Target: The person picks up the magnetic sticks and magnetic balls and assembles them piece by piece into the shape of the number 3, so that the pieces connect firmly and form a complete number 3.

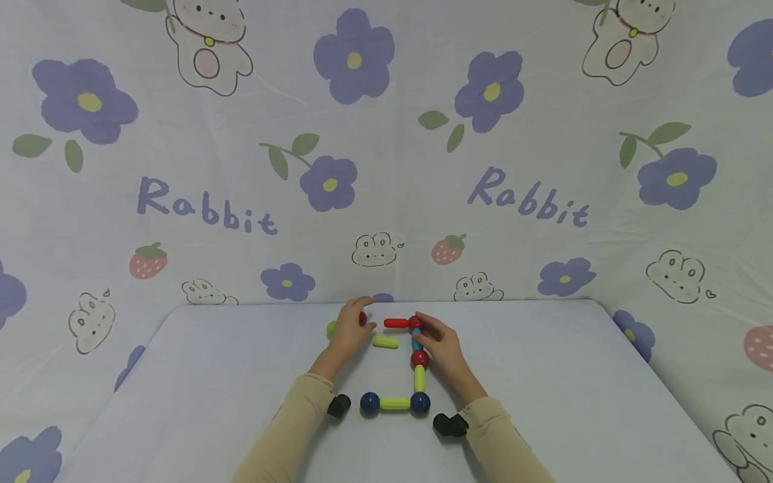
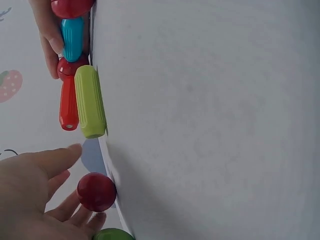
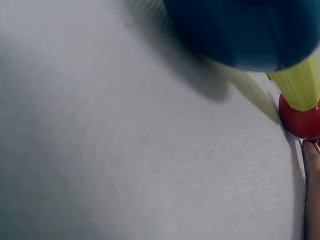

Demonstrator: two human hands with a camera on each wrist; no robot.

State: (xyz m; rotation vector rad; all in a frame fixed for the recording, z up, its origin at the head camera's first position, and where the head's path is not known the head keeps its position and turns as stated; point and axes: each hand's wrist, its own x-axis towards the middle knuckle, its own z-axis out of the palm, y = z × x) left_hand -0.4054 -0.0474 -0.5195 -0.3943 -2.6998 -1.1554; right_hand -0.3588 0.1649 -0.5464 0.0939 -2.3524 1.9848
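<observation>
My left hand (image 1: 348,332) is at the far part of the table, thumb spread away from the fingers. A red ball (image 2: 96,192) sits by its fingers, with a green ball (image 2: 113,234) just beyond. My right hand (image 1: 445,345) holds a blue rod (image 1: 417,339), thumb against its side and a finger by the far red ball (image 1: 415,323). That ball carries a red rod (image 1: 396,323) pointing left. From the nearer red ball (image 1: 419,359), a yellow-green rod (image 1: 419,380) leads to a dark blue ball (image 1: 420,402).
A yellow-green rod (image 1: 395,404) joins the corner ball to another dark blue ball (image 1: 370,403). A loose yellow-green rod (image 1: 385,342) lies between the hands. Behind the white table (image 1: 229,376) hangs a printed cloth (image 1: 386,201).
</observation>
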